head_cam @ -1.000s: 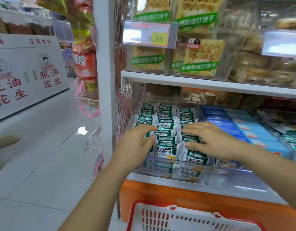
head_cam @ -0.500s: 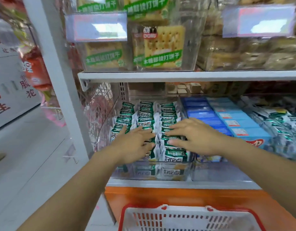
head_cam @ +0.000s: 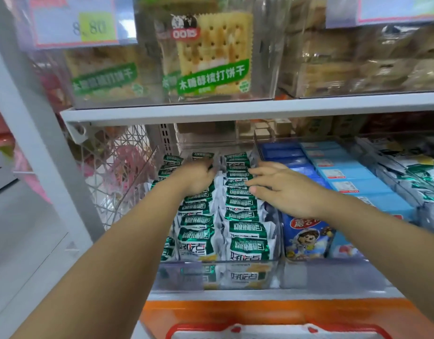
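Rows of green and white snack packets point(head_cam: 250, 248) fill a clear plastic bin point(head_cam: 235, 263) on the lower shelf. Both my arms reach deep into this bin. My left hand point(head_cam: 194, 178) lies over the far part of the middle row; its fingers bend down at the back and are mostly hidden behind the hand. My right hand point(head_cam: 284, 189) rests on the right row, fingers straight and pointing left across the packet tops.
Blue packs point(head_cam: 353, 187) and a cartoon-printed pack point(head_cam: 306, 238) fill the bin to the right. The upper shelf point(head_cam: 235, 108) carries cracker packs point(head_cam: 208, 57) close above my hands. A white upright post point(head_cam: 39, 143) stands left. A red and white basket point(head_cam: 272, 330) sits below.
The camera has come closer to the shelf. Both hands have slid from the front packets toward the back of the bin.
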{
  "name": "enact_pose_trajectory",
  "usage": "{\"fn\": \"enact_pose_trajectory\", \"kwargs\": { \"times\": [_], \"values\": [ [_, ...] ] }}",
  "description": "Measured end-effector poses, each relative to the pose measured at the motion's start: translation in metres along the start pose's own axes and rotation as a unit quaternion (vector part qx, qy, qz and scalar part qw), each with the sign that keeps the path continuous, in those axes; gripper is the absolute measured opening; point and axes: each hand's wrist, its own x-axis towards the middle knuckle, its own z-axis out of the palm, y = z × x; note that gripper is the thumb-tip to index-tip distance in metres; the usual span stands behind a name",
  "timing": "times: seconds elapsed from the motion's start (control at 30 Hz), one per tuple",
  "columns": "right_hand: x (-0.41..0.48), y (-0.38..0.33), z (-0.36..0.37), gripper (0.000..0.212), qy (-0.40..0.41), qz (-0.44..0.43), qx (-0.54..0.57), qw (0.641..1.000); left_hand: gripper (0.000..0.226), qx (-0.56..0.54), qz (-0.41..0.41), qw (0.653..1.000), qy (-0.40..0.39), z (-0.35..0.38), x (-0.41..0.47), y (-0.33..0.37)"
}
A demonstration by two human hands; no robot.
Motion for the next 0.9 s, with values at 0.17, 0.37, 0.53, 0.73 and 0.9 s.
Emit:
{"fn": "enact_pose_trajectory", "kwargs": {
  "times": [0.17,0.37,0.53,0.73,0.9],
  "values": [
    [0.0,0.0,0.001,0.042,0.001,0.002,-0.008,1.0,0.058,0.062,-0.055,0.996,-0.027,0.004,0.006,-0.013],
    [0.0,-0.001,0.002,0.041,0.0,0.001,-0.002,1.0,0.038,0.045,-0.046,0.997,-0.033,0.003,0.015,-0.009],
    [0.001,0.001,0.003,0.041,0.004,0.001,-0.003,1.0,0.047,0.065,-0.002,0.998,-0.016,0.003,0.027,-0.013],
    [0.003,0.003,0.004,0.039,0.006,-0.001,0.002,1.0,0.047,0.065,-0.014,0.997,-0.03,0.005,0.035,-0.022],
    [0.002,0.002,-0.002,0.04,0.004,-0.003,0.022,1.0,0.044,0.024,-0.005,0.999,0.021,-0.003,0.02,-0.015]
  ]
}}
